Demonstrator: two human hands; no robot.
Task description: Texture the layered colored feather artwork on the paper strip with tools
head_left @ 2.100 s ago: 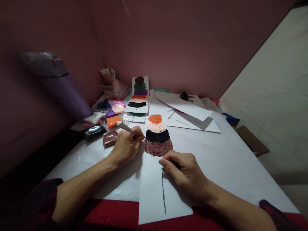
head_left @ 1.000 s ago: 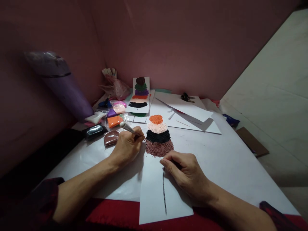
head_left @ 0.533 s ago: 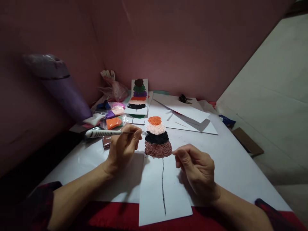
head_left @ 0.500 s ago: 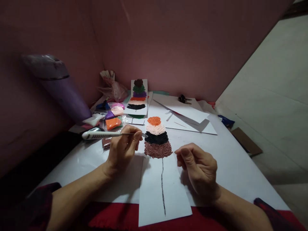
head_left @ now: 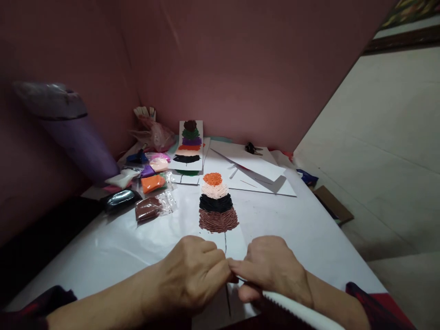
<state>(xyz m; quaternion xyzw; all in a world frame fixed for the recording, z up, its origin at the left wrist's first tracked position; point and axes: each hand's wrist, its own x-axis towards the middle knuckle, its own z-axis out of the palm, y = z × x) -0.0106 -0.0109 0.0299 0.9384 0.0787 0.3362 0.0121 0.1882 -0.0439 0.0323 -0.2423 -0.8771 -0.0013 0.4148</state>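
My right hand (head_left: 275,266) is closed round the thin metal shaft of a tool with a white ribbed handle (head_left: 295,311). The handle slants toward the bottom right. My left hand (head_left: 195,275) is closed, palm down, its fingertips meeting the right hand's where the tool's far end is hidden. Both hands are over the lower part of a white card (head_left: 237,243) with a drawn dark line. On the card's upper part are textured clay bands: brown (head_left: 218,220), black (head_left: 216,202), pale pink (head_left: 215,189) and an orange top (head_left: 212,178).
Bags of brown clay (head_left: 148,208), black clay (head_left: 120,200) and orange clay (head_left: 153,183) lie at the left. Behind stands a card with coloured bands (head_left: 187,151). White sheets (head_left: 247,160) and keys (head_left: 252,148) are at the back. A purple cylinder (head_left: 75,137) leans by the wall.
The white-handled tool has passed from my left hand to my right. Both hands have come together lower down, over the card's bottom part. The view has shifted slightly.
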